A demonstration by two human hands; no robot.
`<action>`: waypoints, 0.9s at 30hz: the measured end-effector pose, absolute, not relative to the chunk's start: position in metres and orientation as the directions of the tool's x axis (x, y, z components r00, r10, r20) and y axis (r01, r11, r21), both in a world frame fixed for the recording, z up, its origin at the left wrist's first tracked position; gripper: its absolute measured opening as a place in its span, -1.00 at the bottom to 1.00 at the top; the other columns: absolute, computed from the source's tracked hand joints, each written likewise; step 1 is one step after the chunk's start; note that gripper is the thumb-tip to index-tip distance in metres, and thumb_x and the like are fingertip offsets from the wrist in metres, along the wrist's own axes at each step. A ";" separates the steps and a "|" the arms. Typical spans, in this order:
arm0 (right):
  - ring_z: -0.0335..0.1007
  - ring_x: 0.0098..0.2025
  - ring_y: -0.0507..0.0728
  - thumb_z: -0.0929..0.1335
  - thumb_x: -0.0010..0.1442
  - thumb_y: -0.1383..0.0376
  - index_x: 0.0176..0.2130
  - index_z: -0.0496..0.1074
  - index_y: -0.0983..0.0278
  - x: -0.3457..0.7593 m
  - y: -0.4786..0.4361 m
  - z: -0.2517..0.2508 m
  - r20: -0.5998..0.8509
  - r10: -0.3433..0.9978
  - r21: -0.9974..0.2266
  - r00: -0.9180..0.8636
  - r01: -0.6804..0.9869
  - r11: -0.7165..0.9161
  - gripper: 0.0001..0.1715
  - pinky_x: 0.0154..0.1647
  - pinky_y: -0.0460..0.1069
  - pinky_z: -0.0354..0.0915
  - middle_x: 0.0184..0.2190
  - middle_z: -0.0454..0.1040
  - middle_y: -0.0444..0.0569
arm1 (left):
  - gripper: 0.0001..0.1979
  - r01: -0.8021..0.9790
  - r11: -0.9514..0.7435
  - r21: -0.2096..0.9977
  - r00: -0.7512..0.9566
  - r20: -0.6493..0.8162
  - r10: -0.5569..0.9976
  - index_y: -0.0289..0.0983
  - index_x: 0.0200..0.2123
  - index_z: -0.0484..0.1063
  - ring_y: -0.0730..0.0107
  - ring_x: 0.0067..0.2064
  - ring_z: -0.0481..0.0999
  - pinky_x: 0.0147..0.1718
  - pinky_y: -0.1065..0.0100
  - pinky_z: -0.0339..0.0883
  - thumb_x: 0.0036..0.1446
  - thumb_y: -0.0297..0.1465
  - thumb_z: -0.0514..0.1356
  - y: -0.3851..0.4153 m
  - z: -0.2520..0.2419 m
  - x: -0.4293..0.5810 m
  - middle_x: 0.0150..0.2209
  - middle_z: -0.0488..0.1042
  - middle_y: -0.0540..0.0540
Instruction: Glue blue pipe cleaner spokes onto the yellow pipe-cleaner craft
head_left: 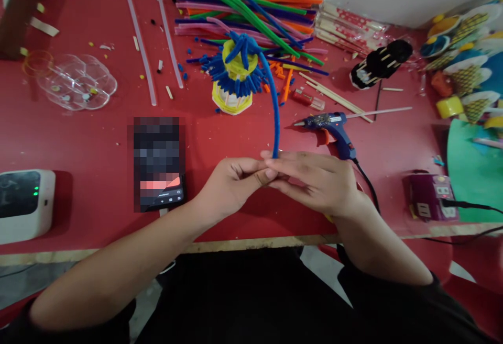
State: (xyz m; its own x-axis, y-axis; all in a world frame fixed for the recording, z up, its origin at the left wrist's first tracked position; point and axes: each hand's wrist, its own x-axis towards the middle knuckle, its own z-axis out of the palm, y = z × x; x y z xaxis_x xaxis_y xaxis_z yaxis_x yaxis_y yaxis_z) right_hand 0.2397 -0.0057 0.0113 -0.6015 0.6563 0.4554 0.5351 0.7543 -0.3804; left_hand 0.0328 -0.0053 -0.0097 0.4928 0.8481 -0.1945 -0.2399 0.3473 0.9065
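Note:
A blue pipe cleaner (276, 113) rises from between my fingertips and curves back toward a small pagoda-like model (238, 79) of yellow and blue pipe cleaners. Its far end overlaps the model's top; whether they touch I cannot tell. My left hand (239, 179) pinches the near end between thumb and fingers. Pressed against the same end from the other side is my right hand (314, 179), its fingers stretched together and partly covering the tip. Just beyond the right hand lies a blue glue gun (330, 126), with a clear glue stick in its back.
Bundled coloured pipe cleaners (251, 11) lie at the back. A phone (159, 163) and a clear flower-shaped tray (78, 82) are left, beside a white device (27, 205). Rightward stand a black model (379, 64) and a purple power socket block (432, 197). Wooden sticks (338, 95) lie near the glue gun.

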 end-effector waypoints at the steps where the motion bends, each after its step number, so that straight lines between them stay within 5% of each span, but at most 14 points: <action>1: 0.70 0.01 0.13 0.45 0.36 0.35 0.11 0.53 0.17 0.241 -0.005 0.016 0.453 0.675 -0.382 -0.581 0.558 0.737 -0.67 0.08 -0.03 0.60 0.01 0.72 -0.04 | -0.86 -0.200 0.324 0.925 0.470 -0.200 0.860 -0.22 -0.31 0.71 0.40 -0.20 0.73 -0.09 0.44 0.55 0.28 -0.35 0.34 -0.005 -0.009 0.032 -0.28 0.77 -0.03; 5: 0.71 -0.12 0.19 0.42 0.37 0.25 0.08 0.53 0.20 0.262 -0.009 0.037 0.328 0.882 -0.402 -0.338 0.795 0.454 -0.70 -0.06 0.08 0.62 -0.06 0.71 0.02 | -0.83 -0.014 0.215 0.976 0.405 -0.191 0.894 -0.28 -0.27 0.67 0.40 -0.26 0.73 -0.19 0.45 0.56 0.32 -0.38 0.27 -0.006 -0.004 0.030 -0.28 0.76 -0.07; 7: 0.69 -0.19 0.26 0.36 0.38 0.18 0.03 0.54 0.23 0.283 -0.019 0.040 0.170 0.944 -0.283 -0.284 0.903 0.323 -0.71 -0.17 0.15 0.59 -0.12 0.69 0.09 | -0.81 0.073 0.152 0.986 0.385 -0.168 0.908 -0.28 -0.28 0.65 0.40 -0.26 0.72 -0.18 0.44 0.55 0.34 -0.40 0.23 -0.007 -0.002 0.029 -0.29 0.76 -0.07; 9: 0.66 -0.17 0.37 0.31 0.37 0.09 -0.04 0.54 0.27 0.305 -0.034 0.037 0.034 0.959 -0.149 -0.283 0.947 0.284 -0.63 -0.18 0.25 0.55 -0.15 0.66 0.18 | -0.79 0.152 0.086 0.985 0.376 -0.138 0.916 -0.26 -0.30 0.63 0.39 -0.27 0.72 -0.18 0.43 0.54 0.36 -0.40 0.20 -0.008 0.001 0.028 -0.31 0.75 -0.05; 13: 0.61 -0.22 0.40 0.29 0.34 0.09 -0.08 0.50 0.26 0.333 -0.067 0.019 -0.224 0.925 -0.072 -0.308 0.951 0.299 -0.65 -0.22 0.29 0.51 -0.25 0.62 0.19 | -0.76 0.256 -0.012 0.967 0.385 -0.091 0.919 -0.22 -0.31 0.63 0.34 -0.25 0.73 -0.21 0.42 0.52 0.38 -0.39 0.17 -0.008 0.004 0.027 -0.31 0.74 -0.03; 16: 0.58 -0.16 0.42 0.28 0.27 0.25 -0.21 0.46 0.19 0.337 -0.078 0.007 -0.220 0.912 -0.065 -0.345 0.938 0.339 -0.84 -0.16 0.29 0.49 -0.26 0.58 0.19 | -0.74 0.296 -0.074 0.952 0.435 -0.065 0.898 -0.21 -0.35 0.63 0.31 -0.24 0.73 -0.22 0.39 0.52 0.37 -0.38 0.19 -0.009 0.001 0.027 -0.29 0.75 -0.05; 19: 0.55 -0.28 0.36 0.30 0.20 0.28 -0.27 0.39 0.17 0.339 -0.074 0.000 -0.197 0.950 -0.059 -0.244 0.970 0.237 -0.93 -0.31 0.20 0.44 -0.33 0.54 0.11 | -0.75 0.333 -0.168 0.928 0.517 -0.031 0.855 -0.21 -0.30 0.66 0.29 -0.21 0.74 -0.17 0.36 0.53 0.35 -0.47 0.17 -0.012 -0.005 0.028 -0.26 0.76 -0.06; 23: 0.52 -0.38 0.34 0.35 0.23 0.14 -0.24 0.35 0.14 0.346 -0.063 0.006 -0.096 0.984 -0.121 -0.151 0.983 0.139 -0.85 -0.46 0.12 0.27 -0.35 0.55 0.12 | -0.74 0.399 -0.231 0.887 0.524 -0.014 0.852 -0.22 -0.24 0.68 0.24 -0.17 0.74 -0.12 0.31 0.53 0.31 -0.52 0.16 -0.013 -0.009 0.029 -0.23 0.76 -0.10; 27: 0.42 -0.51 0.25 0.36 0.30 -0.04 -0.38 0.22 0.12 0.340 -0.065 0.022 -0.170 0.981 -0.238 -0.088 0.970 0.046 -0.61 -0.48 0.08 0.15 -0.56 0.42 0.00 | -0.78 0.349 -0.054 0.935 0.428 -0.108 0.897 -0.23 -0.32 0.67 0.28 -0.24 0.72 -0.21 0.35 0.52 0.34 -0.39 0.22 -0.008 -0.006 0.029 -0.29 0.75 -0.09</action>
